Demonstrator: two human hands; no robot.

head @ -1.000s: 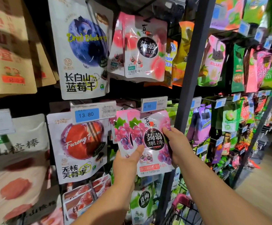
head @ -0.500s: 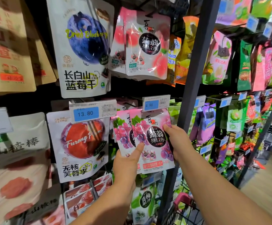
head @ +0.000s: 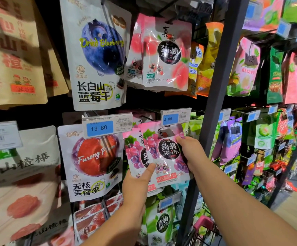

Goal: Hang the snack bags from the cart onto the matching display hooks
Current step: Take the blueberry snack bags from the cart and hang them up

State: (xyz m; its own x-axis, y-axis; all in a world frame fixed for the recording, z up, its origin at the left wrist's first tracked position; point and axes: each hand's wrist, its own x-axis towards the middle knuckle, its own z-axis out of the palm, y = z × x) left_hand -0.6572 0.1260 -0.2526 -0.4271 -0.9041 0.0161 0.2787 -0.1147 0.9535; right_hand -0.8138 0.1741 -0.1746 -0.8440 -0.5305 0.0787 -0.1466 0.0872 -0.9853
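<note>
Below the 4.90 price tag [head: 175, 118], the grape jelly bag [head: 167, 153] seemed light, floppy, slick; each grip pinched an edge, left hand [head: 137, 185] farther down, right hand [head: 192, 151] nearer.

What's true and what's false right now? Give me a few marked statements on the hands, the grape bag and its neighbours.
1. The left hand and right hand both hold the pink-and-purple grape jelly bag. True.
2. The blue price label just above that bag reads 13.80. False: it reads 4.90.
3. The white dried-blueberry bag hangs in the row above the white Furong Plum bag. True.
4. The pink peach jelly bags hang below the grape bag. False: they hang in the row above it.
</note>
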